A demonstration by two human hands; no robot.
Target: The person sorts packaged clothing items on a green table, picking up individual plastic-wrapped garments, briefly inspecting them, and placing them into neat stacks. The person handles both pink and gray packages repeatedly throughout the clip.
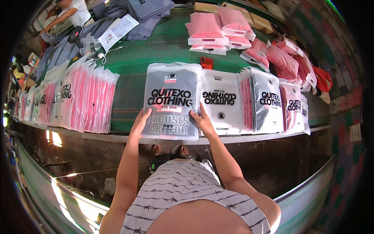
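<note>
A bagged grey shirt (167,113), folded flat in a frosted plastic bag with black lettering, is between my hands at the table's near edge. My left hand (141,121) grips its left side, thumb on the front. At its right side, my right hand (203,123) does the same; the other fingers are mostly hidden behind the bag. Touching or very near its right edge lies a white bag (220,101) with upside-down print. Further right, a row of bagged shirts (269,103) in pink and dark grey leans together.
On the left, a long row of pink bagged shirts (83,99) stands along the green table (156,50). Pink packs (206,29) are piled at the back right, near a red phone-like object (207,62). Grey folded garments (150,11) and a paper sheet (118,32) lie behind. Another person (76,13) is at far left.
</note>
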